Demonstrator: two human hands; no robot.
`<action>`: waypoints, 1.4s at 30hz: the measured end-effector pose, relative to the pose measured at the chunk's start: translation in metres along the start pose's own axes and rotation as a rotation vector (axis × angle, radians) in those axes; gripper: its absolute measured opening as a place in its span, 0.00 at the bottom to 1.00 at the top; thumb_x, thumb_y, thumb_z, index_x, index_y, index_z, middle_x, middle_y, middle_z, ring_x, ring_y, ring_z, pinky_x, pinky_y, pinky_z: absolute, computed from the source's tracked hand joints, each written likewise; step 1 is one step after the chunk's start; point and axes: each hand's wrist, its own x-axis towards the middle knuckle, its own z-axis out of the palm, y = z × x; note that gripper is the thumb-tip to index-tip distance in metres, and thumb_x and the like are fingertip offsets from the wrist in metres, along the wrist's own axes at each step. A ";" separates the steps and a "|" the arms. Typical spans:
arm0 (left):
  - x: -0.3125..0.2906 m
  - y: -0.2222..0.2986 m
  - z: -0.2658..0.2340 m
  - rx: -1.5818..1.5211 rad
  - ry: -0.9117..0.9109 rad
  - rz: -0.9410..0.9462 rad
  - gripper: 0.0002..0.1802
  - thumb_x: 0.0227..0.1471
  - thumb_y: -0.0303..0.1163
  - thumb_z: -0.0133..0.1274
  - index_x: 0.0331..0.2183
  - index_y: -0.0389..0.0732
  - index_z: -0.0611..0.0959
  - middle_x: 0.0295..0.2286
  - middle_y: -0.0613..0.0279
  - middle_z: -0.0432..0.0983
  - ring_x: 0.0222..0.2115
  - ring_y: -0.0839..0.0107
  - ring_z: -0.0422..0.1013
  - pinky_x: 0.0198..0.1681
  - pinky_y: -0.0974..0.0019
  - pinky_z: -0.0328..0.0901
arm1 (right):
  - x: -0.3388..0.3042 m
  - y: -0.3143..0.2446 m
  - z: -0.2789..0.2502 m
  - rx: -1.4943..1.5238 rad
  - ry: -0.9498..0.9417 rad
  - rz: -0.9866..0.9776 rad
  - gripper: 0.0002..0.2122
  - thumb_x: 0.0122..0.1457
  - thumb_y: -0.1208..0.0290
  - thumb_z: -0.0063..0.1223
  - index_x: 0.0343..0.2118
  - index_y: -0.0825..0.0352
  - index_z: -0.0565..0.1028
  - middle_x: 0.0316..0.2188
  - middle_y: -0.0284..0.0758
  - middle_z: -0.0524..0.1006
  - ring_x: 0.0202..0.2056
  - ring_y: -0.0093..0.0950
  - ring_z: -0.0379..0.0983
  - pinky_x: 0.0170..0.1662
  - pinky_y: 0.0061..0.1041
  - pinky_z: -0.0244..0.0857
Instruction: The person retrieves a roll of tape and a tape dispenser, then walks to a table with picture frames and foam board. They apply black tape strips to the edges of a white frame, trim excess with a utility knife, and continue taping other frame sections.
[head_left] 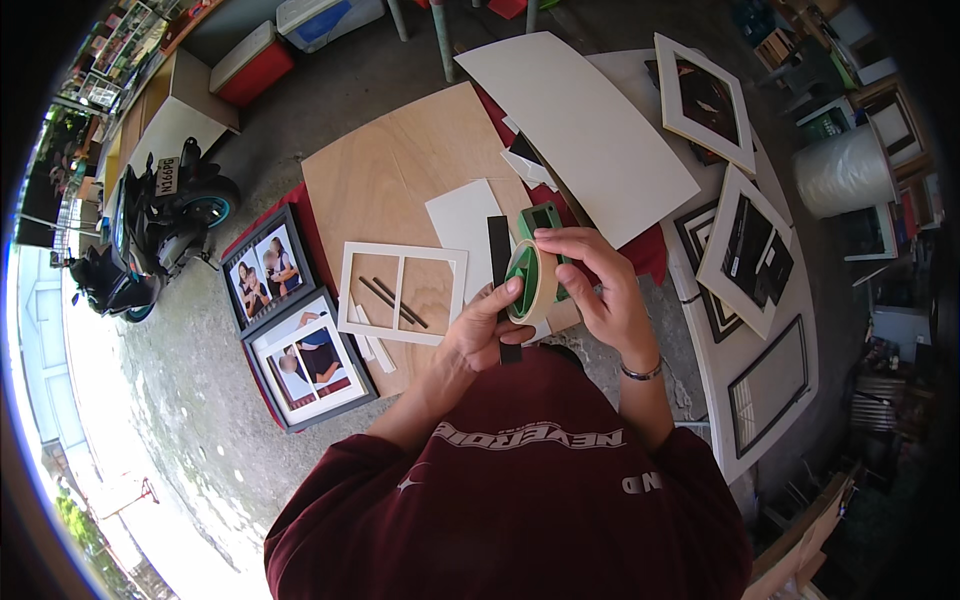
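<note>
My left hand (pixel 480 328) is closed around a cream roll of tape (pixel 543 290) with a green inside, its thumb lying over the near side. A flat black strip (pixel 499 240) stands along the same hand, with its lower end showing below the fingers. On the other side of the roll is my right hand (pixel 605 295), its fingertips at the top edge and its thumb by the side. Behind the roll, a green tool or case (pixel 541 217) is partly hidden. To the left lies a white two-window mat (pixel 403 254), with two thin dark strips (pixel 400 302) inside its openings.
A plywood board (pixel 400 160) covers much of the table. Two dark-framed photos (pixel 315 365) lie at its left edge. At the right are a large white sheet (pixel 580 120), white-matted frames (pixel 706 100) and a white table (pixel 725 420). A motorcycle (pixel 150 230) stands further left.
</note>
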 end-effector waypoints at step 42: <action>-0.005 0.008 0.041 0.064 0.272 0.277 0.12 0.63 0.41 0.57 0.42 0.44 0.80 0.28 0.70 0.77 0.19 0.86 0.66 0.15 0.79 0.54 | 0.006 -0.021 -0.013 -0.444 -0.129 -0.288 0.14 0.50 0.86 0.63 0.41 0.75 0.79 0.48 0.43 0.80 0.41 0.37 0.82 0.43 0.30 0.80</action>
